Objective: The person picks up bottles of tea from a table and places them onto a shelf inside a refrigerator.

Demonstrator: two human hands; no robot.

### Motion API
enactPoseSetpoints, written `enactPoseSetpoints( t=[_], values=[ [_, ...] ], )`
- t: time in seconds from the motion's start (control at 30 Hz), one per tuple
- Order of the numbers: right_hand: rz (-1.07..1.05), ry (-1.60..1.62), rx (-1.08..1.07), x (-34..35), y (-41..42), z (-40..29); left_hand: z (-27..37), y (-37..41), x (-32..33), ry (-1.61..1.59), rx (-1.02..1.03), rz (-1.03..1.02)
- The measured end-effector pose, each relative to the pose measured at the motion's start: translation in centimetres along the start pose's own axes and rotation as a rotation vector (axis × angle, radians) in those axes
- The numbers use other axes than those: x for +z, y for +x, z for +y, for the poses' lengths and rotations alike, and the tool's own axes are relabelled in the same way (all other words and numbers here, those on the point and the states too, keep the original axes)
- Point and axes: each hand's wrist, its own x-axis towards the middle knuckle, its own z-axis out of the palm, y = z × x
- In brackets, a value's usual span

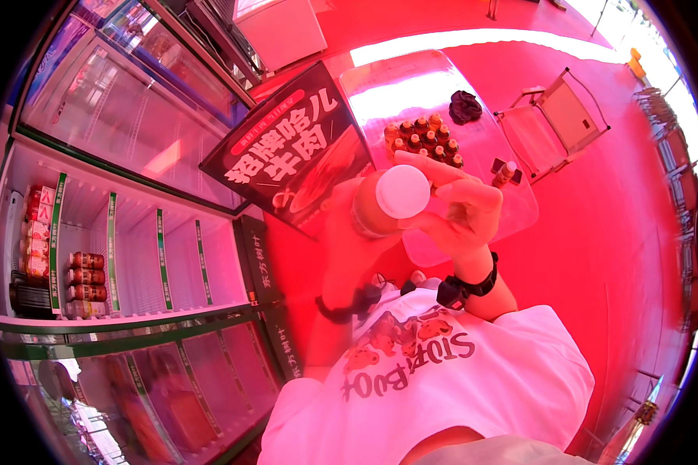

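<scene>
Before my chest, my left hand grips a plastic drink bottle with a white cap. The cap points up towards the camera. My right hand reaches in from the right, its thumb and a finger at opposite sides of the cap. Part of the bottle's body is hidden by the hands. To the left stands an open display refrigerator. Small bottles lie in one of its lanes as seen here, beside red-and-white packs.
A table ahead bears several capped bottles, a black crumpled item, a phone and a single bottle. A printed sign board leans between refrigerator and table. A folding chair stands right of the table.
</scene>
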Motion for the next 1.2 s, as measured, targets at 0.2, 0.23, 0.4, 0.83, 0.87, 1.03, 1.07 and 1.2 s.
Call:
enactPoseSetpoints(
  t=[0.2, 0.23, 0.4, 0.83, 0.87, 1.03, 1.07, 1.2],
  values=[
    [0.076, 0.090, 0.090, 0.1, 0.0, -0.3, -0.3, -0.3, 0.1, 0.027, -0.044, 0.047],
    [0.106, 0.117, 0.143, 0.1, -0.1, -0.2, -0.3, -0.6, 0.3, 0.024, -0.091, 0.098],
    [0.128, 0.117, 0.538, -0.5, -1.3, 1.1, -0.7, -1.2, -0.1, -0.508, -0.234, 0.164],
    [-0.076, 0.120, 0.647, 2.1, -2.3, 3.2, 0.3, -0.4, -2.8, -0.966, -0.316, 0.176],
    [-0.109, 0.153, 0.697, 2.3, -2.4, 3.3, 0.6, -0.6, -2.9, -0.973, -0.325, 0.177],
    [-0.256, 0.641, 0.957, 3.6, -3.3, 3.4, 1.1, -1.8, -2.3, -0.988, -0.382, 0.161],
    [-0.267, 0.769, 1.011, 4.1, -3.5, 3.4, 1.3, -2.0, -2.2, -0.984, -0.394, 0.158],
    [-0.411, 0.935, 1.210, 4.4, -3.7, 3.5, 2.8, -3.1, -2.1, -0.925, -0.418, 0.178]
  ],
)
